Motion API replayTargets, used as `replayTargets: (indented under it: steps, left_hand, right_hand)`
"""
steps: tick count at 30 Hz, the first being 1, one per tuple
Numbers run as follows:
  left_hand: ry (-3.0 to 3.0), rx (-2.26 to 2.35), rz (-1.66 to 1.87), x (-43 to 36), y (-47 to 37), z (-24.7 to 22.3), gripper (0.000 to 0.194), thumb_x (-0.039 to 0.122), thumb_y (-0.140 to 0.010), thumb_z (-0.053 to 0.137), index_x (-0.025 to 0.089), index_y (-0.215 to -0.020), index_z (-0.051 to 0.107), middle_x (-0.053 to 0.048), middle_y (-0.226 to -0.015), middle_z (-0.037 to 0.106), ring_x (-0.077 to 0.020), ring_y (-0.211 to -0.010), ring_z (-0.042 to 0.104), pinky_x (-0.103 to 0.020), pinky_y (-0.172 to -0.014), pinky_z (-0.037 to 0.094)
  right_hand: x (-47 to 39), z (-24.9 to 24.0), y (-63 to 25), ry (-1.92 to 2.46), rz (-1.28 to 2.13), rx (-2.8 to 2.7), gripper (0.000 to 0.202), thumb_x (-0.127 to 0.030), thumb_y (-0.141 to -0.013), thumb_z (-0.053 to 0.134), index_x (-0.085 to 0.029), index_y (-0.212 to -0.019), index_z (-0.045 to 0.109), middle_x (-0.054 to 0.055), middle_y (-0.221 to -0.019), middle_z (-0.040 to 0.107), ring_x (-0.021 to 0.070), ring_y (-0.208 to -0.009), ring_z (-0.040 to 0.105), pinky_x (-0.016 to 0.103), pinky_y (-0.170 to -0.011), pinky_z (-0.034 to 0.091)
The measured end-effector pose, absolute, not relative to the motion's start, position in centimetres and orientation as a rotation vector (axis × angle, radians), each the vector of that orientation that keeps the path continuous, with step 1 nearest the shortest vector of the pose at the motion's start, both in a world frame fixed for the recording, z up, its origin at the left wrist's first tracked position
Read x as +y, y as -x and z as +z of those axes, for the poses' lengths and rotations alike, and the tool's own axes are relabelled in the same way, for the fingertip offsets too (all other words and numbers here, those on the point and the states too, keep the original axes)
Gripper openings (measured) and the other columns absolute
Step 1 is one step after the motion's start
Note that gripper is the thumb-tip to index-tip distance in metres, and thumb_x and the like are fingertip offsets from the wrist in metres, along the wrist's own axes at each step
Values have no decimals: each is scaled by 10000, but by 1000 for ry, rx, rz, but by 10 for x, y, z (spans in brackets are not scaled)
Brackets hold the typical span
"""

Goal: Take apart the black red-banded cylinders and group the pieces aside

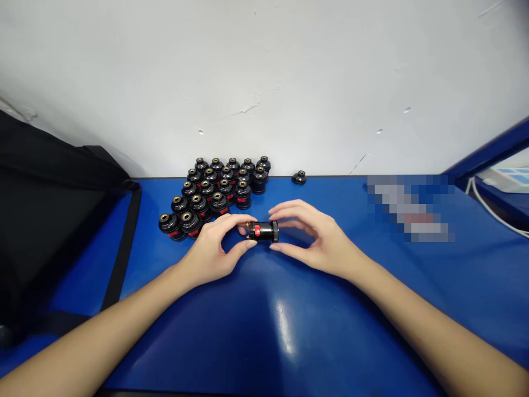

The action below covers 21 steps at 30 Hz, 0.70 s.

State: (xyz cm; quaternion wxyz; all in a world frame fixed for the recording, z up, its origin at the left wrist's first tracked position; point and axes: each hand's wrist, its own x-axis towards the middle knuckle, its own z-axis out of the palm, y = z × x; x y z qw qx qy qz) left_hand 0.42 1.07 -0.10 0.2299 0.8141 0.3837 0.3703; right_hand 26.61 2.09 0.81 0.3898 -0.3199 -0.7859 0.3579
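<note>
Between my hands a black cylindrical part lies sideways, with a red mark on its side, a ribbed ring at its right end and small brass-coloured pieces at its left end. My left hand pinches the left end between thumb and fingers. Around the ribbed end my right hand is curved with thumb and fingers apart; its fingertips look clear of the ring. Beyond my left hand, several upright black parts with brass-coloured holes on top stand in rows, many showing red marks.
A small black cap-like piece sits alone by the white wall. A black fabric bag or case takes up the left side of the blue table. At the right lie a blurred-out patch and a white cable.
</note>
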Motion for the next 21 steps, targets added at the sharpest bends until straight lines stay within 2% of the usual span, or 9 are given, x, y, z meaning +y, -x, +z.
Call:
replayTargets:
  steps: [2,7,11,14,17,21]
  left_hand:
    - [-2233,1055,1019,10,-4,-1,316,224,-963,719,192,-1275,679,-63,-1067,767,-204,-977,726,-349,-940,577]
    - [-2216,1036,1005,9,-5,5,316,237,-957,723,193,-1266,672,-62,-1087,781,-204,-976,743,-348,-948,592]
    - [-2201,1017,916,8,-5,15,293,239,-967,703,205,-1256,667,-51,-1093,784,-200,-986,755,-347,-959,607]
    - [-2162,1023,851,8,-4,24,295,222,-955,697,190,-1246,661,-67,-1122,788,-207,-986,761,-371,-965,622]
    - [-2143,1052,775,9,-4,33,282,218,-937,693,174,-1215,672,-86,-1125,793,-227,-986,771,-410,-958,639]
    - [-2120,1073,785,14,-9,40,270,246,-911,726,170,-1169,699,-94,-1105,798,-241,-984,782,-430,-957,658]
  right_hand:
    - [20,10,-266,840,976,-1997,349,-367,-930,802,-241,-1236,689,90,-1249,720,248,-1138,750,458,-1056,652]
    - [17,17,-265,998,1084,-1947,321,-453,-984,721,-230,-1205,653,69,-1050,810,212,-877,807,401,-895,691]
    - [17,24,-266,1051,1118,-1997,279,-475,-1037,625,-234,-1173,659,56,-966,815,212,-878,807,388,-872,678]
    - [17,32,-265,1056,1169,-2018,321,-461,-954,737,-231,-1163,654,65,-1036,814,231,-947,809,420,-924,678]
    - [18,41,-261,1072,1207,-2054,365,-363,-842,846,-232,-1119,648,69,-1072,812,255,-976,817,452,-932,687]
    - [22,50,-258,1165,1180,-2085,284,-259,-851,807,-235,-1086,650,67,-983,815,269,-935,823,464,-871,700]
